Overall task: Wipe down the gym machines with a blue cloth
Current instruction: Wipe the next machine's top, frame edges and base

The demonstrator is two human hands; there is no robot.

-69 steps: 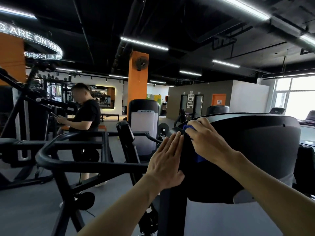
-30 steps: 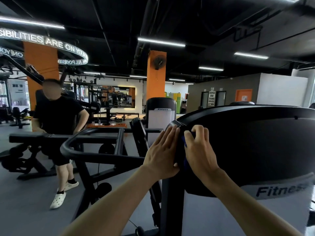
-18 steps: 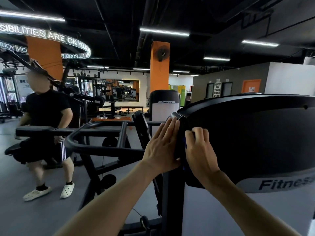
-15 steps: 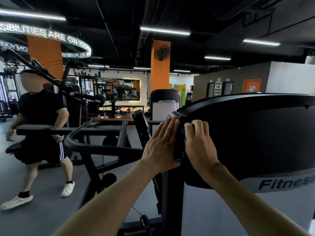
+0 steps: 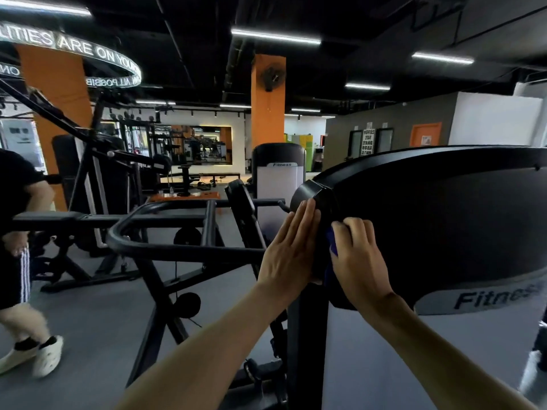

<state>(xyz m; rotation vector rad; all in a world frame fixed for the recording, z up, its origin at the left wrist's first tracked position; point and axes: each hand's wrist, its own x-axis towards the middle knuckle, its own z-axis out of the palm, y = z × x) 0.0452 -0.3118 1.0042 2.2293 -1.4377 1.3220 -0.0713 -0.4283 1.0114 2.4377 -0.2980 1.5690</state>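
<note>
Cloth [image 5: 334, 247] sits bunched under my right hand [image 5: 356, 258], which grips it against the machine's shroud [image 5: 444, 226] edge. My left hand [image 5: 288, 255], flat and relaxed at nine o'clock, braces the corner. Wiping underway; next, probably sweep toward three o'clock.

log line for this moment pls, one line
step: wiping machine shroud edge | right hand: presses blue cloth on shroud | left hand: flat on its side | other person: at left
</note>
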